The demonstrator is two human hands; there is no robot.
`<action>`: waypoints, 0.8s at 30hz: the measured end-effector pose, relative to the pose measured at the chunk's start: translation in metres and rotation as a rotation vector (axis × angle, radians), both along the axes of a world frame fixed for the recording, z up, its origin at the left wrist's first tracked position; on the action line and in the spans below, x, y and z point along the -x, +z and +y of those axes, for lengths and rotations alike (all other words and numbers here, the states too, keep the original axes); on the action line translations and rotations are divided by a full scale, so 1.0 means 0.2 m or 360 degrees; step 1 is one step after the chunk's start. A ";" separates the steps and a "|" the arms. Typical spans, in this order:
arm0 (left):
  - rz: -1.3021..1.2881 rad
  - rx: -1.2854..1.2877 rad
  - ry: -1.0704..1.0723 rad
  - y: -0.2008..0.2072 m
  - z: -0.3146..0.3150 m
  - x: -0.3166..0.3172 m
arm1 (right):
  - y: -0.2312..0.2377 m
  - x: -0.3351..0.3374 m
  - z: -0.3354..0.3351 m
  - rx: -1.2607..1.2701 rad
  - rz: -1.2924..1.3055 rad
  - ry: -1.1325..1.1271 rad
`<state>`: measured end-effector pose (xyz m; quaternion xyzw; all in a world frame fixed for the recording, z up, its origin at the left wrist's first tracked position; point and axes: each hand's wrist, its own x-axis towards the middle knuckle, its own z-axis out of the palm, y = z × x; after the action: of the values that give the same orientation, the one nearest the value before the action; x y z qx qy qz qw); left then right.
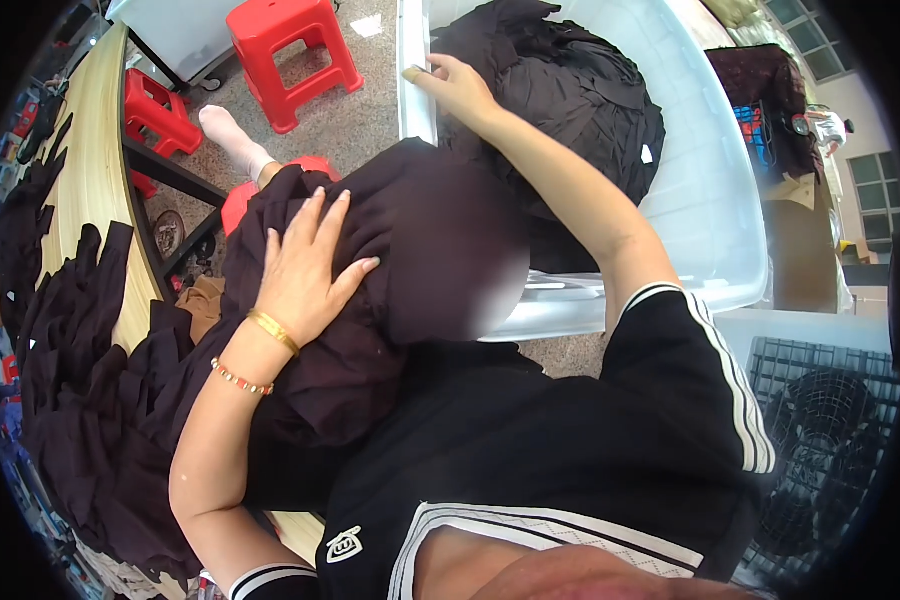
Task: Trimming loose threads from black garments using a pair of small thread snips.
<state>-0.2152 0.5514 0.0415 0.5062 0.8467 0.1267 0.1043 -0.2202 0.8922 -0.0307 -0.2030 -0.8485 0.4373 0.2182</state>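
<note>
My left hand (pixel 305 265) lies open, fingers spread, on a large piece of dark brown cloth (pixel 335 385) draped over my lap. Beyond it, my right arm stretches across a big white plastic tub (pixel 705 190), and my right hand (pixel 458 88) grips the tub's left rim between thumb and fingers. Inside the tub rests a heap of black cloth (pixel 570 105), with a small white tag on it. Part of the cloth between my arms is blurred, so its folds cannot be made out there.
A wooden-topped table (pixel 75 180) on the left carries more dark cloth pieces (pixel 70 310). Red plastic stools (pixel 288 60) stand on the speckled floor at the far left, near a foot in a light sock (pixel 232 138). A dark plastic crate (pixel 820 430) sits at the right.
</note>
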 end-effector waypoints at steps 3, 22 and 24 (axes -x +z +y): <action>0.0118 -0.0120 -0.0019 0.09 0.05 0.00 | 0.01 -0.09 -0.01 0.0412 0.0038 0.0088; -0.0371 -0.0639 0.0425 -0.34 0.94 0.20 | -0.80 -0.32 0.80 0.0185 -0.0621 -0.0244; -0.0322 -0.0616 0.0457 -0.33 0.94 0.19 | -0.83 -0.26 0.84 0.0141 -0.0728 -0.0217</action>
<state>-0.2522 0.7384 -0.0252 0.3761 0.8551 0.3497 0.0708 -0.1689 1.0606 -0.1966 -0.3628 -0.8402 0.4010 0.0404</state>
